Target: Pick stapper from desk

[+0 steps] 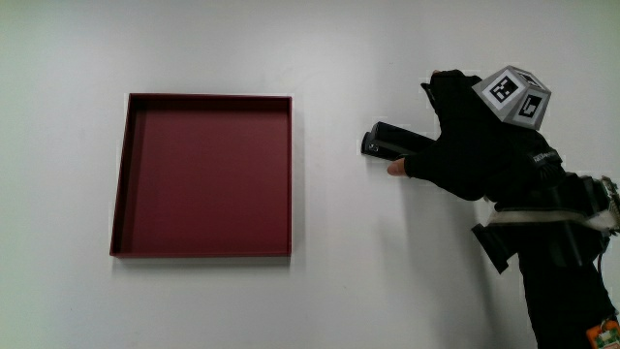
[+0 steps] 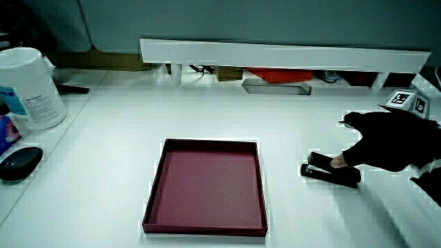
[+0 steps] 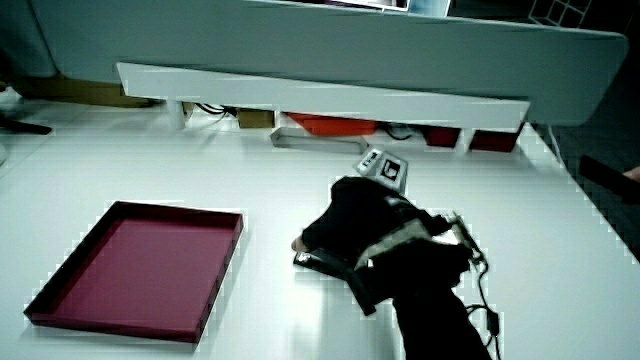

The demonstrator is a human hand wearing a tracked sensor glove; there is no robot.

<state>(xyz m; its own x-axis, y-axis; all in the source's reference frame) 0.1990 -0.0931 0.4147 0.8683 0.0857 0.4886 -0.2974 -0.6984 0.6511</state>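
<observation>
Main view shows the hand [image 1: 475, 136] lying over one end of the stapler [image 1: 390, 143], its fingers curled down around the black body and the bare thumb tip pressed against the side nearer the person. The fingers look clamped on the stapler, though whether the grip is firm I cannot tell; in a side view [image 2: 332, 172] the stapler sits flat on the white table [image 2: 110, 151], so it seems not yet lifted. Only the end away from the wrist sticks out past the fingers.

The main risk, as I judge it, is a lopsided hold: the hand covers one end, so on lifting the free end may droop and swing, or the smooth body may slip out of the glove. A squeeze on top could also press the stapler shut and fire a staple.

Beside the stapler, apart from it, stands the dark red tray [image 1: 121, 174], with nothing in it that I can see. A sideways slip could send the stapler skidding toward its wall.
</observation>
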